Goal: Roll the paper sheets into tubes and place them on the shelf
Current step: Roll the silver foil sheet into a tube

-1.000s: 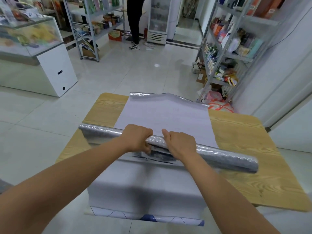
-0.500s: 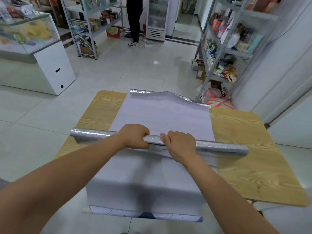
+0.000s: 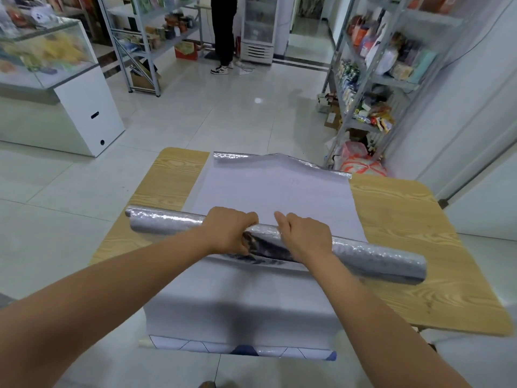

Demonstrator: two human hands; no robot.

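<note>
Left hand and right hand both grasp a silvery paper tube across the wooden table.

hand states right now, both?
Left hand: closed, gripping the silver paper roll.
Right hand: closed, gripping the silver paper roll.

Shiny silver roll, pale lilac sheet, yellow wood-grain table

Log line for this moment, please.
stage: rolling | left-hand grip: holds silver roll | right-hand grip: holds silver roll | sheet: far part flat on table | placement: not yet done
</note>
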